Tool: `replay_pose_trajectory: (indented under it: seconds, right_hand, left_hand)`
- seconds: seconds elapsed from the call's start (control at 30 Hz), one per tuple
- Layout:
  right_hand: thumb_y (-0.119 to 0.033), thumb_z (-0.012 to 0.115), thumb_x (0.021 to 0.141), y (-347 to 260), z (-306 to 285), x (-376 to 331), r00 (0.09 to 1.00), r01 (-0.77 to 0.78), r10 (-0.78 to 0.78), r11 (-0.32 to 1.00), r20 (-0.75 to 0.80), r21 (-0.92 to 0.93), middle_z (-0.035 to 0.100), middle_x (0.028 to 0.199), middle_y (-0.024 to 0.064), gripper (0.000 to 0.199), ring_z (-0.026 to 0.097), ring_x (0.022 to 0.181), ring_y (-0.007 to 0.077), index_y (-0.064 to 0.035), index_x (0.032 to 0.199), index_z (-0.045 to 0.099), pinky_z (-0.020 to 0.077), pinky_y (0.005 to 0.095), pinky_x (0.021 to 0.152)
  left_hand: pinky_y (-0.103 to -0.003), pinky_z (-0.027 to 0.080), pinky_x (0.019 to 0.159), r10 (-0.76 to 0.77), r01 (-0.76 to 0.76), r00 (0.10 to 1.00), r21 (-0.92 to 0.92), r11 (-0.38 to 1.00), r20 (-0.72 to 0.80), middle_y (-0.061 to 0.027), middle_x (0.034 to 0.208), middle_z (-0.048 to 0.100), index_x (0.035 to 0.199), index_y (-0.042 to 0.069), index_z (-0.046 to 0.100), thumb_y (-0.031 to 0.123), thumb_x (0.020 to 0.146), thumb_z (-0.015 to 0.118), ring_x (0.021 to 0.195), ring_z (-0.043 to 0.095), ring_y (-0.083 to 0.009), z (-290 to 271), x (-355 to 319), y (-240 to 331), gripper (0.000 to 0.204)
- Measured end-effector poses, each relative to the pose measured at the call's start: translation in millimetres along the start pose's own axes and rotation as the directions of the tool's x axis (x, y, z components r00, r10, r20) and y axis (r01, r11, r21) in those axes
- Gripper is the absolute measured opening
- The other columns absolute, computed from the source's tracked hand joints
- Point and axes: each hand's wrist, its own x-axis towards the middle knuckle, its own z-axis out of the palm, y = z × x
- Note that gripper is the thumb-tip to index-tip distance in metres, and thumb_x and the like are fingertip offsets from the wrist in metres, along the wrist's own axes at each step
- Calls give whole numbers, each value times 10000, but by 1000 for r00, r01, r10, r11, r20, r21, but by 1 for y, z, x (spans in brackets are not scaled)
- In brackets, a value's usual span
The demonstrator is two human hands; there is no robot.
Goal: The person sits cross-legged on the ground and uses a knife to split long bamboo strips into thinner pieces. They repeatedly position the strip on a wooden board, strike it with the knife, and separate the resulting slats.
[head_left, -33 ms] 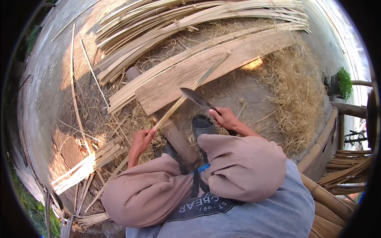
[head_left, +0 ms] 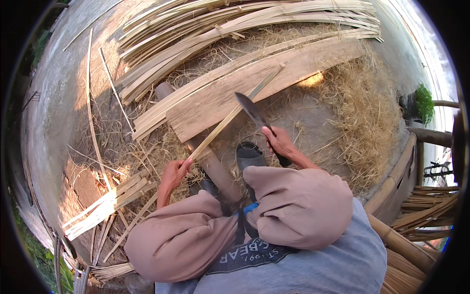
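My left hand [head_left: 175, 172] pinches the near end of a long, narrow bamboo strip [head_left: 220, 126]. The strip slants away to the upper right, and its far part lies over a wide wooden board [head_left: 196, 115]. In my right hand [head_left: 280, 142] is the dark handle of a large knife [head_left: 250, 109]. Its blade points up and to the left, and its tip stands just right of the strip, apart from it. A rounded wooden piece [head_left: 215, 169] runs beneath the board and down between my feet.
A large stack of split bamboo strips [head_left: 196, 44] lies at the far side. Pale shavings [head_left: 364, 122] cover much of the ground, heaped at right. More strips [head_left: 110, 203] lie at left. A dark sandal [head_left: 250, 154] is near the knife. A bamboo rail [head_left: 394, 183] runs along the right.
My right hand has swung the knife upward and to the right, taking the blade off the bamboo strip. My left hand and the strip have hardly moved.
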Motion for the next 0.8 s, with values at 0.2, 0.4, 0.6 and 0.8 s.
replay_pose_trajectory:
  seconds: [0.2, 0.4, 0.6, 0.8]
  right_hand:
    - [-465, 550, 1073, -31, 13, -8, 991, -67, 85, 983, 103, -170, 581, 654, 52, 504, 576, 543, 126, -10, 862, 602, 477, 324, 516]
    - [-389, 604, 1048, -35, 35, -15, 999, 29, -31, 996, -32, -88, 621, 699, 86, 416, 645, 638, 217, 26, 1080, 613, 508, 420, 629]
    - [-364, 694, 982, -30, -49, 31, 732, 260, -645, 563, -220, -785, 648, 745, 173, 454, 628, 686, 447, 13, 1216, 601, 528, 504, 726]
    - [-613, 552, 1008, -34, -9, 18, 966, -21, -162, 724, -200, -690, 675, 760, 242, 612, 682, 783, 458, -8, 1083, 605, 513, 546, 746]
  left_hand:
    - [-342, 381, 571, 49, -48, 999, 104, 993, -7, -2, 560, 497, 756, 78, 729, 562, 1015, 590, 560, 476, -128, 9, 14, -1, 567]
    - [-436, 465, 627, 118, -99, 991, 246, 964, -64, -136, 605, 597, 807, 81, 713, 583, 1027, 544, 609, 623, -332, 22, 22, 36, 573]
    - [-549, 497, 671, 284, -157, 929, 444, 882, -236, -230, 769, 679, 849, 62, 707, 540, 1050, 519, 760, 665, -472, 35, 19, 48, 552]
    - [-573, 511, 621, 343, -162, 902, 530, 833, -263, -232, 725, 675, 863, 91, 686, 543, 1056, 495, 725, 680, -470, 45, 24, 46, 527]
